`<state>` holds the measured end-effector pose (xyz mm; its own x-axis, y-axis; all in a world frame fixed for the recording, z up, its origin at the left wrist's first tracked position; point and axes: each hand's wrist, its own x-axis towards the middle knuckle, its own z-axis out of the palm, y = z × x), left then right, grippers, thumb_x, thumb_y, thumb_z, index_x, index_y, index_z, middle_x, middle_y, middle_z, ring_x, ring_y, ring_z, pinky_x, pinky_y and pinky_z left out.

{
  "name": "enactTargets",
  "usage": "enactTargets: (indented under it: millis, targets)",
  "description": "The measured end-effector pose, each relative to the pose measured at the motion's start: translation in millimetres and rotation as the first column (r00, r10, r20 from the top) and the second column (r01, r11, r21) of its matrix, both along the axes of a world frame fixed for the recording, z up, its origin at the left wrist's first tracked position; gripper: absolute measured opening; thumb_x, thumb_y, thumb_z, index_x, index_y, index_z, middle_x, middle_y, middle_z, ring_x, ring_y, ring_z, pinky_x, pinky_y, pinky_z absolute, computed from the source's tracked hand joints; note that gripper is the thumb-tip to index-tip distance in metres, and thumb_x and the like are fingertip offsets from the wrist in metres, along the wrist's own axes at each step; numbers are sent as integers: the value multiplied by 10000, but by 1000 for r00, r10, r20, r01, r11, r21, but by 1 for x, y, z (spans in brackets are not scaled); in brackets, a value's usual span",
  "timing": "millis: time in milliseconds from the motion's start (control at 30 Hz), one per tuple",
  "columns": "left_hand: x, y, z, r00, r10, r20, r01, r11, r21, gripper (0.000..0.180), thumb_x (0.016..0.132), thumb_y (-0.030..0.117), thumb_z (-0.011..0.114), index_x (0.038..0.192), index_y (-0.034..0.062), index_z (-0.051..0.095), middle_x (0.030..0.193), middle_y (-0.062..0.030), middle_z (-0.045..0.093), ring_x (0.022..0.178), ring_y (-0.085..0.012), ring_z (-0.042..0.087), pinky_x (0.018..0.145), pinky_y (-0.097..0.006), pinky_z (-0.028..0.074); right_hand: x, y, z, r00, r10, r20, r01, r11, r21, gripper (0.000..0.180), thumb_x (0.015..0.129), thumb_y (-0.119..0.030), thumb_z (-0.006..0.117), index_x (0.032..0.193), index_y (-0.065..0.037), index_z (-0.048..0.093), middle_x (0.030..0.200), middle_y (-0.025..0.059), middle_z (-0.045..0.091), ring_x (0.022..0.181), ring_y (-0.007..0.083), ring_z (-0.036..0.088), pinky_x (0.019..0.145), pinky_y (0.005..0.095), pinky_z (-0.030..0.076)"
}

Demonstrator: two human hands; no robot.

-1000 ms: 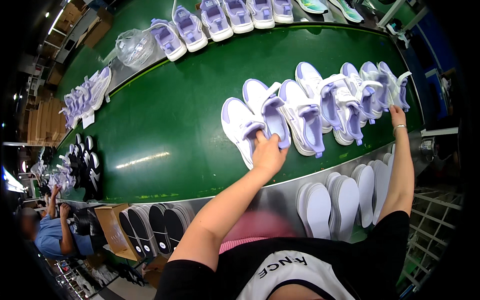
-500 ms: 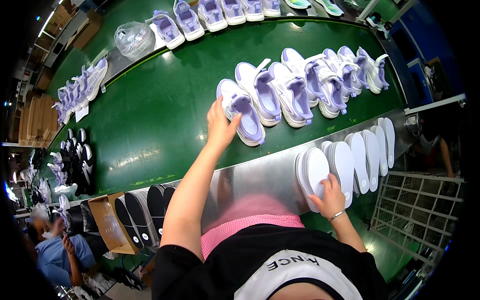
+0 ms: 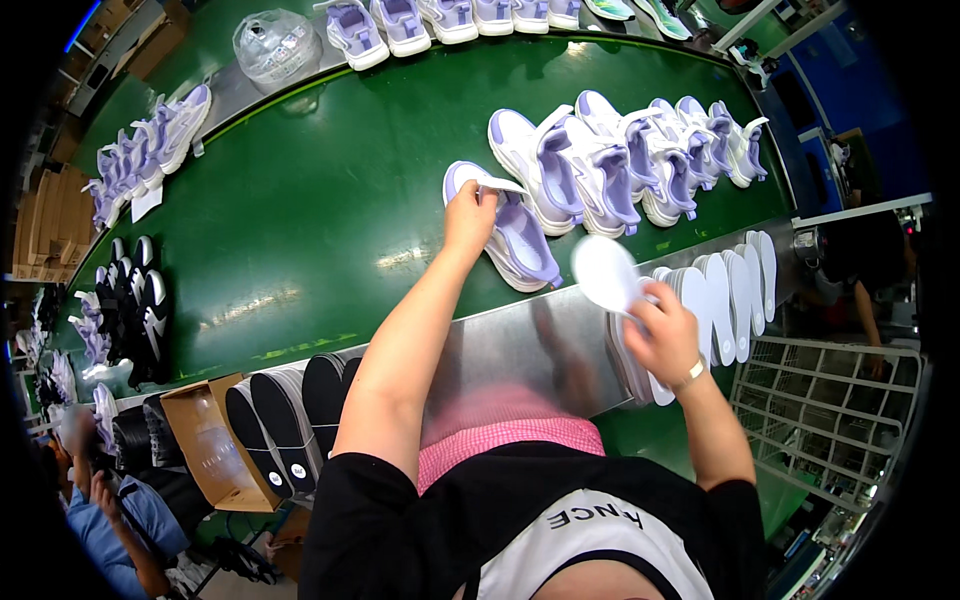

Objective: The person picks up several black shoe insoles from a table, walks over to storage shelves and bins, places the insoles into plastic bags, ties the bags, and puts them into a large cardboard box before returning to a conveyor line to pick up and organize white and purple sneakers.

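Observation:
My left hand (image 3: pixel 468 222) is closed on the strap of a white and lavender sneaker (image 3: pixel 525 250), which lies on the green table with its lavender lining showing. My right hand (image 3: pixel 664 336) grips a white insole (image 3: pixel 604 272), lifted above the metal ledge and slightly blurred. Beneath that hand is a stack of white insoles (image 3: pixel 628 362), partly hidden by it. Several more white and lavender sneakers (image 3: pixel 545 170) stand close together just right of the one at my left hand.
More insole stacks (image 3: pixel 735 300) line the metal ledge (image 3: pixel 500 350) to the right. Black insoles (image 3: pixel 280 430) stand beside a cardboard box (image 3: pixel 220 445) at lower left. A clear plastic bag (image 3: pixel 277 48) lies beyond the green table (image 3: pixel 330 200). A wire rack (image 3: pixel 835 410) stands at right; a co-worker (image 3: pixel 125 535) is at lower left.
My right hand has lifted a white insole off the stack and moved it up towards the sneaker. My left hand has shifted from the sneaker's side to its strap.

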<state>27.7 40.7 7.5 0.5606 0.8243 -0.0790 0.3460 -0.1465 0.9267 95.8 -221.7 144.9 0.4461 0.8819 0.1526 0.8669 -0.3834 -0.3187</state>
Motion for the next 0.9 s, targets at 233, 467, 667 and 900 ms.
enactTargets:
  millis: [233,467,667,900]
  targets:
    - [4,-12,16,987,65,-148,-56,996,68,224,781,221,486,916,45,514,811,-202,580,768,-389,545,654,-431,432,-2,153,-80,953,293,80,-191,784,-591,140,666,-68,540,790,-16,580,910,162,513,743,284,584,618,360,490]
    - [-13,-14,-1,964,133,-230,-108,987,119,230,850,293,406,824,75,475,677,-151,583,633,-350,561,544,-443,418,-17,136,-88,953,271,132,-210,911,-356,206,681,-158,561,846,-39,533,1129,208,435,857,272,540,698,380,451]
    - [-14,-19,3,965,113,-237,-117,993,-4,247,846,307,407,885,74,481,748,-193,578,713,-390,549,599,-449,419,0,116,-53,940,327,94,-142,628,-765,340,647,-262,607,919,-75,521,865,104,555,827,240,541,731,388,403]
    - [-19,-23,23,983,47,-179,-17,986,166,324,782,265,494,950,-2,418,765,-235,573,723,-406,553,607,-467,439,-3,158,-64,875,482,-49,-389,639,-663,166,714,-128,498,771,-44,629,808,156,610,747,281,601,657,364,487]
